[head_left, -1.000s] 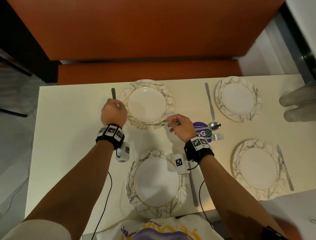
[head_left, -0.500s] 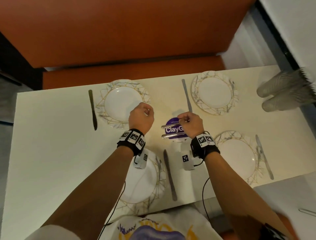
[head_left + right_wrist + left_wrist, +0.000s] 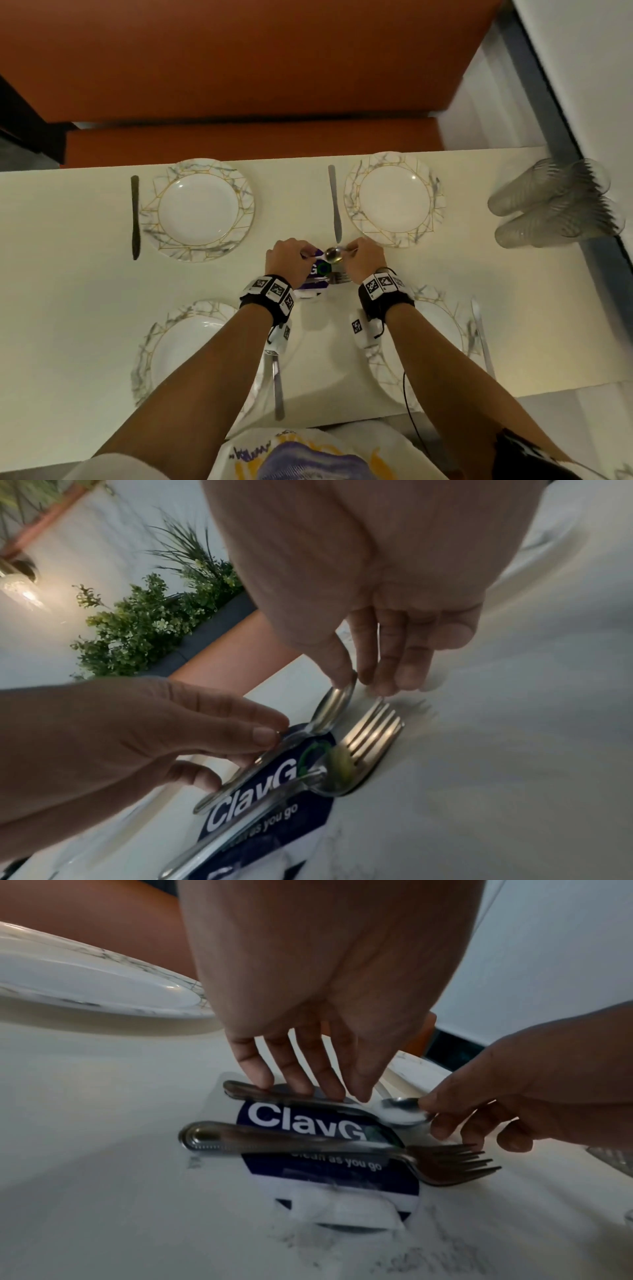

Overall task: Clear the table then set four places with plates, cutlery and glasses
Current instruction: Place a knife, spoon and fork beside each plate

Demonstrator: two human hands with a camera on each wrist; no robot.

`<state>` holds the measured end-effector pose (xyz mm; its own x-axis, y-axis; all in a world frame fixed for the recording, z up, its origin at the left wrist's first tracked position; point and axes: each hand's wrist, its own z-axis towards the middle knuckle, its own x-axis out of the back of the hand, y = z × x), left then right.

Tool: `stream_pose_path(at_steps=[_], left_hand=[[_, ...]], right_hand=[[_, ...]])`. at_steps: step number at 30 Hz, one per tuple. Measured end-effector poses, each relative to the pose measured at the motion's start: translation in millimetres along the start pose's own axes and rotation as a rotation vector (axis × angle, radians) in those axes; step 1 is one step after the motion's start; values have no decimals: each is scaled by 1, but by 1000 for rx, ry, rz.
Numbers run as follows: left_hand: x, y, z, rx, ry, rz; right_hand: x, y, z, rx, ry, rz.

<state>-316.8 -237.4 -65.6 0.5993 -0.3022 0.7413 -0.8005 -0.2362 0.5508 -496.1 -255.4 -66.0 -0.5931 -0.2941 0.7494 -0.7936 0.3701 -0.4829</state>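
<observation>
Moved: left hand (image 3: pixel 289 262) has crossed from the plate (image 3: pixel 202 209) to the spoon (image 3: pixel 329 1104) handle.
Wrist-only: fork (image 3: pixel 342 1146) whole.
Spoon axis: crosswise, bowl rightward.
Hands: left fingertips pinch handle; right hand (image 3: pixel 363 258) pinches bowl.

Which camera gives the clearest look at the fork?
The left wrist view: the whole fork shows, handle to tines, lying across the round sticker. The right wrist view shows mainly its tines; in the head view only a sliver appears between the hands.

- Both bare forearms reach forward side by side, a marker-tagged band on each wrist.
- Left hand (image 3: pixel 289 260), knuckles up, its curled fingertips (image 3: pixel 260 1079) pressing on a spoon (image 3: pixel 329 1104) handle.
- Right hand (image 3: pixel 363 258), thumb and fingers pinching the spoon's bowl.
</observation>
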Motion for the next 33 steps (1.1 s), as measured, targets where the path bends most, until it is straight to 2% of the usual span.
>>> stream_pose_path(at_steps=[7,11,15,19,23,27,30,33], left_hand=[[-4,9,-2,56,5,120],[1,15,-4,82,20,43],[14,22,-5,39,17,-109],[34,28,-12,66,1,-315],[50,24,-27,175,48,-700],[55,20,-51,238,28,-929],[52,8,-63,289,19,-1067],[46,-8,-77,312,17,-1069]], right_hand=[[6,-1,7,43,-21,68],[18,-7,13,124,20,96],[38,-27,14,265,73,133],[54,-52,12,372,101,150],[55,-75,-2,430,154,289],[43,-83,-20,355,88,397],[24,-79,-35,297,-20,351],[3,-74,-53,296,-85,302]])
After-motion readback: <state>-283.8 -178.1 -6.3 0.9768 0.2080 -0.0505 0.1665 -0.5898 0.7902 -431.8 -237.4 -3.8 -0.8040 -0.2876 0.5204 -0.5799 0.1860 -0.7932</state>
